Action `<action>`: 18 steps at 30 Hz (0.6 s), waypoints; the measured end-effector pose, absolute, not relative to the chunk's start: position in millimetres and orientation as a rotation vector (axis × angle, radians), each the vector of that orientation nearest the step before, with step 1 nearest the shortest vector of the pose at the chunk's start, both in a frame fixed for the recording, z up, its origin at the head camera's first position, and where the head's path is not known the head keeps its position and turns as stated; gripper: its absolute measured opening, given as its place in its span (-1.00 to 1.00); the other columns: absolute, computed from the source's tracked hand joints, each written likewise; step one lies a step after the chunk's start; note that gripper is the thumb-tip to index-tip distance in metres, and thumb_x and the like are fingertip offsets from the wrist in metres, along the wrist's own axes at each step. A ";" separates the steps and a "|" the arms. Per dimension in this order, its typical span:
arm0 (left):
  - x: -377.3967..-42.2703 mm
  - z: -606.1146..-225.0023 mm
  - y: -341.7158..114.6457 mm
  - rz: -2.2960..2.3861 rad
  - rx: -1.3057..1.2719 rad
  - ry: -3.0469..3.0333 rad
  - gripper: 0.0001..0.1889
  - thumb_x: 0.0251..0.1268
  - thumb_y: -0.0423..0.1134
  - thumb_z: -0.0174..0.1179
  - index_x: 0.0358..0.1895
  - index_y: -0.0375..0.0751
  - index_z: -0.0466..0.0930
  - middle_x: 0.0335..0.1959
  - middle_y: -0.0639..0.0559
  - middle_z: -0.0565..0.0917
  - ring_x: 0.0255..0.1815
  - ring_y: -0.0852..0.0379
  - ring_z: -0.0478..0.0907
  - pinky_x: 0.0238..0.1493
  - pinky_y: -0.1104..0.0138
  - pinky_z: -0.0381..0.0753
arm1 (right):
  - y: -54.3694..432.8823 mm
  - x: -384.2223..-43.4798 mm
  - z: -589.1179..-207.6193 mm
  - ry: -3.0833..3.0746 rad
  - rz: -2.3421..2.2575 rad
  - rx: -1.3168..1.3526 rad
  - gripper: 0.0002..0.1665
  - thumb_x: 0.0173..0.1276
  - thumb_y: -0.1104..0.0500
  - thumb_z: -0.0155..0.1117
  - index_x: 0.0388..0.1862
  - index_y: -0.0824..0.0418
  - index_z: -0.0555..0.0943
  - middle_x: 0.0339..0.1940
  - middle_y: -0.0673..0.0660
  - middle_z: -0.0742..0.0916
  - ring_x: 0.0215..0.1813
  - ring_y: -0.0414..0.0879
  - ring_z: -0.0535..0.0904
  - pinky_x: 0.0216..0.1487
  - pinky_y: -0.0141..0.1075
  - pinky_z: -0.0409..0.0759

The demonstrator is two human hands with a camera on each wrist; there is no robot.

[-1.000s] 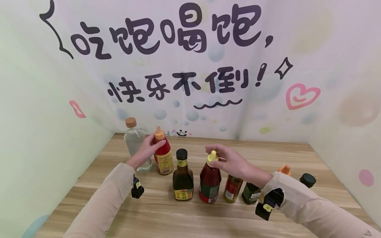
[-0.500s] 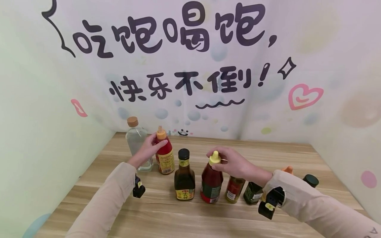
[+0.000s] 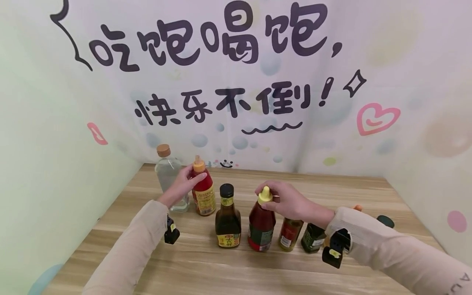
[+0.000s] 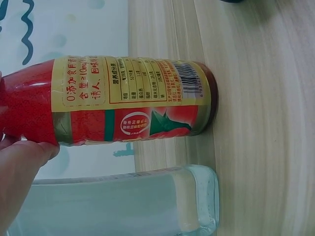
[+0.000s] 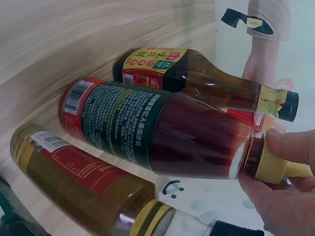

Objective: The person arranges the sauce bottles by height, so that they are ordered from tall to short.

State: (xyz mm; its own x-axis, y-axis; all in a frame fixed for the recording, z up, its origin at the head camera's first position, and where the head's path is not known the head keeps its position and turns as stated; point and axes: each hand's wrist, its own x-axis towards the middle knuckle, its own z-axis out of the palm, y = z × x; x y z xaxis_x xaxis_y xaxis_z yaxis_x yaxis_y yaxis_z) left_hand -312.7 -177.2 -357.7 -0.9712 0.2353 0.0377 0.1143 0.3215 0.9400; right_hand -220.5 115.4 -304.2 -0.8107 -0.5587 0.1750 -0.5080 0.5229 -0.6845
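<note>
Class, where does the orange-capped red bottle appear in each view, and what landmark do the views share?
Head: orange-capped red bottle left of centre, upright.
Left wrist: upper left, sideways in the picture, cap out of frame.
Right wrist: right of centre, mostly hidden behind the black-capped bottle.
Shared landmark: the left hand, gripping it.

Tabletop (image 3: 206, 270) showed pale wood grain, smooth, with a low sheen. Backdrop (image 3: 332, 135) looked like printed cloth, matt, softly creased. Red bottle (image 4: 27, 98) was smooth-walled and faintly speckled; its label (image 4: 142, 81) looked satin. Dark red bottle (image 5: 197, 135) was smooth, translucent and glossy, with bright reflections; its yellow cap (image 5: 270, 164) was ridged plastic, fairly matt. Brown bottle (image 5: 221, 86) looked like glossy glass. Clear bottle (image 4: 113, 206) was transparent and smooth; glass or plastic could not be told. Sleeves (image 3: 125, 241) were matt cloth, lightly wrinkled. Wrist units (image 3: 171, 231) appeared to be black plastic.
</note>
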 end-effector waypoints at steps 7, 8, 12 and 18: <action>-314.2 -355.9 -177.8 1.726 0.312 2.472 -0.43 0.28 -0.12 0.02 0.28 -0.28 0.10 0.22 -0.24 0.26 0.23 -0.15 0.17 0.19 0.00 0.16 | 112.5 -224.1 -303.3 2.680 -1.159 -0.952 -0.72 0.11 0.45 0.21 -0.17 0.32 0.49 -0.18 0.18 0.58 -0.12 -0.02 0.52 -0.23 -0.36 0.54; -314.2 -355.4 -177.6 1.730 0.308 2.472 -0.43 0.28 -0.13 0.02 0.28 -0.28 0.10 0.21 -0.24 0.27 0.23 -0.15 0.18 0.19 0.00 0.16 | 112.1 -224.4 -302.9 2.681 -1.160 -0.948 -0.72 0.10 0.45 0.21 -0.17 0.31 0.49 -0.18 0.18 0.58 -0.13 -0.03 0.53 -0.23 -0.36 0.54; -314.0 -355.1 -177.4 1.742 0.316 2.462 -0.44 0.28 -0.14 0.01 0.27 -0.30 0.11 0.21 -0.25 0.27 0.23 -0.15 0.18 0.19 0.00 0.16 | 111.5 -226.6 -301.9 2.684 -1.157 -0.960 -0.75 0.10 0.46 0.21 -0.21 0.33 0.49 -0.20 0.20 0.59 -0.22 -0.08 0.52 -0.28 -0.37 0.53; -313.0 -356.3 -177.1 1.779 0.284 2.433 -0.42 0.27 -0.13 0.03 0.28 -0.28 0.10 0.20 -0.24 0.28 0.22 -0.14 0.20 0.19 0.01 0.16 | 111.4 -234.0 -292.5 2.622 -1.265 -0.930 -0.77 0.10 0.50 0.18 -0.23 0.39 0.48 -0.24 0.24 0.60 -0.26 -0.07 0.54 -0.28 -0.35 0.54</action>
